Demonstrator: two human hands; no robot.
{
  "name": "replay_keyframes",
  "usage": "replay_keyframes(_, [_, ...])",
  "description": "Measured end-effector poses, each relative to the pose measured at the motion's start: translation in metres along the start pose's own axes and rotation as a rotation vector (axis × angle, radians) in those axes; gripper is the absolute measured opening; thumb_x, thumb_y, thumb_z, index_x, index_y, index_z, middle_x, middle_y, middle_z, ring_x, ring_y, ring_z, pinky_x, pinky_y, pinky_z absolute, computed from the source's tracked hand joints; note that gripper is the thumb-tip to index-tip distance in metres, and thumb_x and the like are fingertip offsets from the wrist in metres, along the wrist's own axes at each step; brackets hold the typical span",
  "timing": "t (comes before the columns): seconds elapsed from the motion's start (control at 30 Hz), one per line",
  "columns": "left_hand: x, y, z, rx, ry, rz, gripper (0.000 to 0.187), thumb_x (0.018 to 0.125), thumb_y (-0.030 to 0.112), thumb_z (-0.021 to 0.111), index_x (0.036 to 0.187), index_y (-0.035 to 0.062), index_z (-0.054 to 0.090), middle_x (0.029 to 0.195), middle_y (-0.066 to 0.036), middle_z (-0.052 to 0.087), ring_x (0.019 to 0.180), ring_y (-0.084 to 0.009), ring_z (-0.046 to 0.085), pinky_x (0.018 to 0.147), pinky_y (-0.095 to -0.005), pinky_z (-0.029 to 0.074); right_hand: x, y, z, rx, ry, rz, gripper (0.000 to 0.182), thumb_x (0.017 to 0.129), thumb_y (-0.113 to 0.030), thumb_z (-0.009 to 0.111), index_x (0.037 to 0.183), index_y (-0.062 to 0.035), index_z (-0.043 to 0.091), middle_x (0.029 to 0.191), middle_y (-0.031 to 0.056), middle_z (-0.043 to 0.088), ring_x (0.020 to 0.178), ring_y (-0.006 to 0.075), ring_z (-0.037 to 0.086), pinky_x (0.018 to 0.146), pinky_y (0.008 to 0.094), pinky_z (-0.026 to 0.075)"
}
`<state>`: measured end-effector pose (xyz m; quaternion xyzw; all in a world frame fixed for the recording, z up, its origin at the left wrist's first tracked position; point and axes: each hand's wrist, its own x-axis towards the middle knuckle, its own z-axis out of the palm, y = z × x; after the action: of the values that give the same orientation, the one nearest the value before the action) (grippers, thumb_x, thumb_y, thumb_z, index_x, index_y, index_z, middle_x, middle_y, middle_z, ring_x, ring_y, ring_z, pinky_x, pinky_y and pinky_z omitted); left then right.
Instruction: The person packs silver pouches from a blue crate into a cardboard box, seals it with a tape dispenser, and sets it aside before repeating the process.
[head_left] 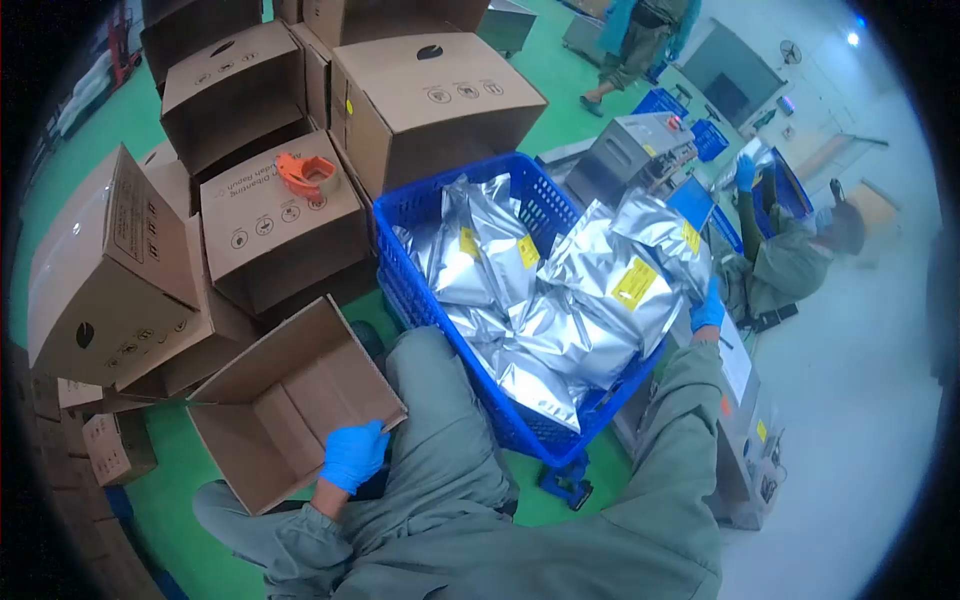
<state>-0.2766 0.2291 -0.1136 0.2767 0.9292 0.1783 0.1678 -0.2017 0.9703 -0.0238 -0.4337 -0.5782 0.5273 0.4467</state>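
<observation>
Head view: the left hand (353,458), in a blue glove, has its grip closed on the rim of an open box (290,400), at the corner nearest the person's legs (440,420). The box is tilted, its open side turned up so that the bare brown inside shows. The right hand (708,306), also in a blue glove, reaches out to the far side of a blue basket (540,195) and touches the lower right edge of a silver pouch (665,240); its fingers are partly hidden, so whether that grip is tight or loose I cannot tell. The pouch lies on top of the heap in the basket, at the right side, and bears a yellow label (692,237). More silver pouches (580,335) fill the basket up to and above its rim, some with yellow labels as well. Left of the basket stand stacked boxes (430,90), and an orange tape dispenser (305,175) rests on one of them. To the right, a sheet of paper (735,360) lies on a metal surface (745,415). Beyond, a co-worker (790,265) raises a blue-gloved hand (746,173), and another person (645,40) is on the green floor (540,85).
</observation>
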Motion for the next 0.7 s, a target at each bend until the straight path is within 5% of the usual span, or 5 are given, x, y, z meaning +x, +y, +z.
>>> replay_keyframes(0.33, [-0.018,0.008,-0.080,-0.738,0.092,-0.082,0.051,0.083,0.028,0.072,0.126,0.0047,0.057,0.124,-0.015,0.060,0.114,-0.0272,0.058,0.094,-0.0390,0.047,-0.231,-0.160,0.118,0.224,-0.250,-0.470,0.005,0.088,-0.008,0.058,0.089,-0.0032,0.061,0.082,0.0038,0.055,0.070,0.0126,0.052,0.063,0.0274,0.042])
replay_keyframes(0.4, [-0.006,0.043,-0.094,-1.175,-0.102,0.045,0.055,0.085,0.024,0.070,0.133,0.0052,0.051,0.132,-0.016,0.055,0.121,-0.0238,0.053,0.099,-0.0385,0.045,-0.315,-0.174,0.117,-0.761,0.021,-1.209,0.018,0.089,-0.007,0.055,0.103,0.0009,0.063,0.096,0.0170,0.060,0.086,0.0301,0.059,0.076,0.0397,0.048])
replay_keyframes(0.53, [0.014,0.095,-0.109,-1.954,-0.058,0.388,0.055,0.089,0.012,0.065,0.139,0.0027,0.042,0.139,-0.015,0.048,0.125,-0.0244,0.050,0.100,-0.0383,0.045,-0.447,0.009,0.128,-0.726,-0.024,-0.913,0.042,0.091,-0.023,0.060,0.129,-0.0085,0.051,0.127,0.0246,0.049,0.109,0.0384,0.054,0.094,0.0467,0.045])
replay_keyframes(0.63, [0.018,0.050,-0.124,-2.430,0.733,-0.022,0.051,0.087,0.008,0.067,0.133,-0.0009,0.047,0.132,-0.013,0.054,0.118,-0.0237,0.055,0.095,-0.0366,0.049,-0.536,-0.066,0.157,-0.293,-1.472,-0.457,0.034,0.083,-0.015,0.068,0.108,0.0031,0.054,0.102,0.0179,0.061,0.098,0.0303,0.060,0.089,0.0411,0.046])
replay_keyframes(0.7, [0.000,-0.025,-0.118,-1.838,0.933,-0.066,0.050,0.082,0.009,0.073,0.126,-0.0023,0.052,0.116,-0.012,0.063,0.102,-0.0205,0.063,0.087,-0.0330,0.053,-0.531,-0.053,0.176,-0.167,-1.377,-0.603,0.041,0.081,-0.016,0.071,0.113,0.0029,0.054,0.111,0.0198,0.060,0.106,0.0322,0.058,0.095,0.0410,0.044])
